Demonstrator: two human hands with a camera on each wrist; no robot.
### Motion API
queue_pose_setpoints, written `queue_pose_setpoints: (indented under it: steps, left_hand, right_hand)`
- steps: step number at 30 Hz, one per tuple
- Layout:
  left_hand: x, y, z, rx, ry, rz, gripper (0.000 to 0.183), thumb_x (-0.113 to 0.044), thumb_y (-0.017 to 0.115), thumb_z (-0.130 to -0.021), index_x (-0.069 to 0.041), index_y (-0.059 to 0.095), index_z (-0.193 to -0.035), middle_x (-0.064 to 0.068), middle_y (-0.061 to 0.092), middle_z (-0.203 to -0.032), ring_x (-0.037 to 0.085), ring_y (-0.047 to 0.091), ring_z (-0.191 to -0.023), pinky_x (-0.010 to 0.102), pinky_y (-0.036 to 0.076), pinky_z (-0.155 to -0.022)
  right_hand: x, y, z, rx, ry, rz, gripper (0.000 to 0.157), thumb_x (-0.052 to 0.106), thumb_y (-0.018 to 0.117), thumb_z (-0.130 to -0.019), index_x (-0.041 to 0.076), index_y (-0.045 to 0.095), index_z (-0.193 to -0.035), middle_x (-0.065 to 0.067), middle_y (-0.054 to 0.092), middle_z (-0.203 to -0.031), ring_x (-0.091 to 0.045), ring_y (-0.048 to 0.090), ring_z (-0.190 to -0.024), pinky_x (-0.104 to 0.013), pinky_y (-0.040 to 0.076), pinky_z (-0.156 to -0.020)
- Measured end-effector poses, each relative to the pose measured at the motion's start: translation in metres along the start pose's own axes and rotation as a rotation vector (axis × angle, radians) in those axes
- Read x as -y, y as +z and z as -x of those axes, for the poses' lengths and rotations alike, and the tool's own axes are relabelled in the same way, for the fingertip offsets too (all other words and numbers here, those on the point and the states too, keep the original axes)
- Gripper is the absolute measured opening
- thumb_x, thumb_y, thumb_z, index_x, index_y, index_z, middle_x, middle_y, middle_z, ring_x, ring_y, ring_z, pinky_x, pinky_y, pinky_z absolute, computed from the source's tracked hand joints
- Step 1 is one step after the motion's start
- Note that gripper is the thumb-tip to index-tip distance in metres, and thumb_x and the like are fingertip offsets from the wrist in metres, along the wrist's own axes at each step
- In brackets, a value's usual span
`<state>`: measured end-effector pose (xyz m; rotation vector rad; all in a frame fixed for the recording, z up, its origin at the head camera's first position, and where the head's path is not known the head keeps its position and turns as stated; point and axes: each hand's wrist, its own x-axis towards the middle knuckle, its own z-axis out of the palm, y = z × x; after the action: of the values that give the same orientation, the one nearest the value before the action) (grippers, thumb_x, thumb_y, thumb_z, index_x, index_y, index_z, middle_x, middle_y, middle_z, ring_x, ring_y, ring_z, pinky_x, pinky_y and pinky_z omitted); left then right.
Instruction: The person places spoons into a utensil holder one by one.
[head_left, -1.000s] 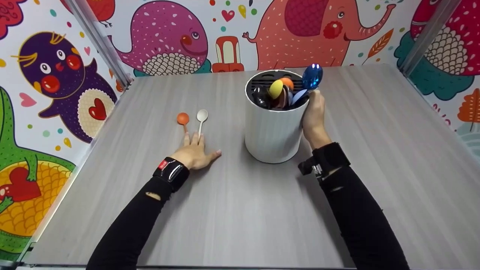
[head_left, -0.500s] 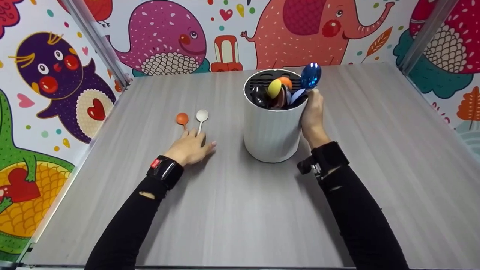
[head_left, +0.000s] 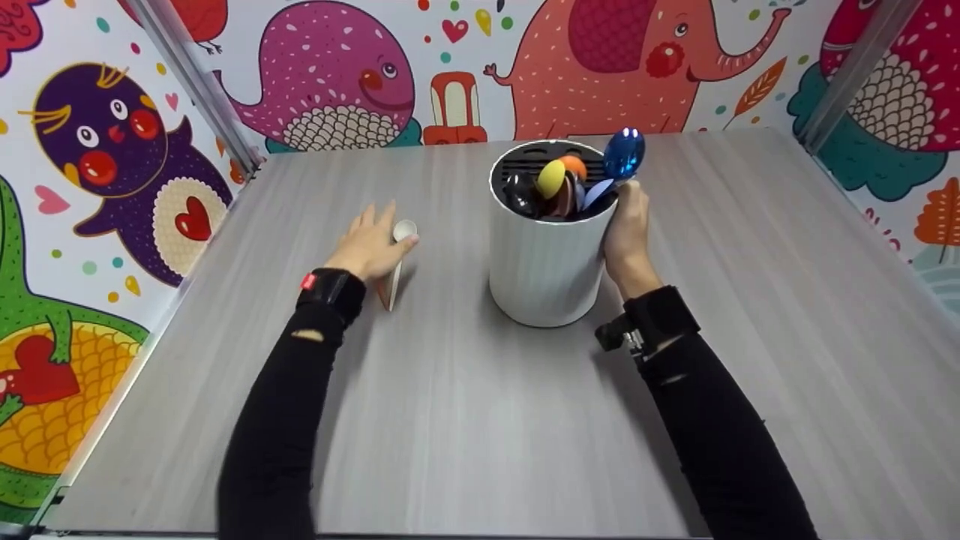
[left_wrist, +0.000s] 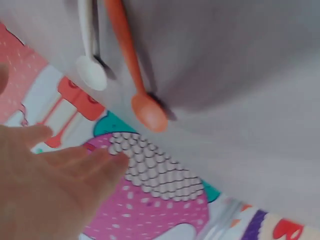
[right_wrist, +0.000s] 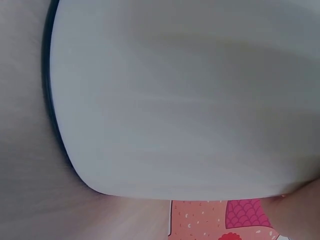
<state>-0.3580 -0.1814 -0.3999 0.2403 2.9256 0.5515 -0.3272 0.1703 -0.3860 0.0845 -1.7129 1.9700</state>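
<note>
My left hand (head_left: 371,244) hovers over two small spoons on the table, its fingers straight and spread, holding nothing. Under the thumb side shows a white spoon (head_left: 405,229); the left wrist view has it whole-bowled beside an orange spoon (left_wrist: 150,112). In the head view the hand covers most of the orange one. My right hand (head_left: 628,240) holds the right side of a white ribbed utensil holder (head_left: 546,270), its fingertips hidden. Out of the holder's black slotted top stick a blue spoon (head_left: 624,154), a yellow spoon (head_left: 551,178), a black spoon (head_left: 521,193) and others.
The grey wood-look table (head_left: 465,435) is bounded by a printed cartoon panel (head_left: 337,75) at the back and others at the sides. Metal posts (head_left: 199,86) stand at the back corners.
My left hand has moved forward, from the spoon handles to above their bowls, and its fingers have straightened. The right hand and utensil holder stay put.
</note>
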Motion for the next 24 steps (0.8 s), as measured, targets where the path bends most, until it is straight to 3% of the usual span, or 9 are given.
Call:
queue_pose_setpoints:
  steps: [5,12,19,24]
  left_hand:
    - [0.0,0.0,-0.02,-0.035,-0.077,0.061,0.085,-0.05,0.046,-0.103,-0.009,0.003,-0.164,0.029,-0.001,-0.166,0.049,0.004,-0.152,0.06,0.012,-0.121]
    - [-0.004,0.012,-0.04,-0.012,-0.171,0.074,0.083,-0.046,0.05,-0.102,-0.012,0.007,-0.164,0.027,0.005,-0.166,0.045,0.004,-0.153,0.06,0.013,-0.121]
    - [-0.007,0.03,-0.05,-0.08,-0.208,-0.061,0.071,-0.04,0.056,-0.096,-0.007,0.038,-0.156,0.027,0.037,-0.149,0.044,0.029,-0.135,0.059,0.026,-0.11]
    - [-0.014,0.037,-0.053,-0.083,-0.2,-0.1,0.048,-0.031,0.056,-0.094,-0.004,0.062,-0.134,0.025,0.043,-0.135,0.042,0.034,-0.124,0.058,0.032,-0.102]
  right_hand:
    - [0.0,0.001,-0.001,0.007,-0.009,0.003,0.03,0.022,0.036,-0.097,0.015,0.056,-0.076,0.005,0.056,-0.077,-0.01,0.053,-0.079,-0.025,0.042,-0.078]
    - [0.0,0.0,0.0,-0.021,-0.013,-0.004,0.032,0.021,0.036,-0.097,0.015,0.055,-0.072,0.005,0.056,-0.074,-0.01,0.053,-0.075,-0.025,0.042,-0.076]
    - [0.001,0.0,0.001,-0.021,-0.013,-0.013,0.03,0.022,0.036,-0.097,0.015,0.056,-0.076,0.005,0.056,-0.077,-0.01,0.053,-0.079,-0.024,0.041,-0.078]
    - [0.0,-0.002,0.001,-0.025,-0.009,0.011,0.032,0.022,0.036,-0.097,0.015,0.057,-0.074,0.006,0.056,-0.073,-0.009,0.052,-0.074,-0.024,0.041,-0.075]
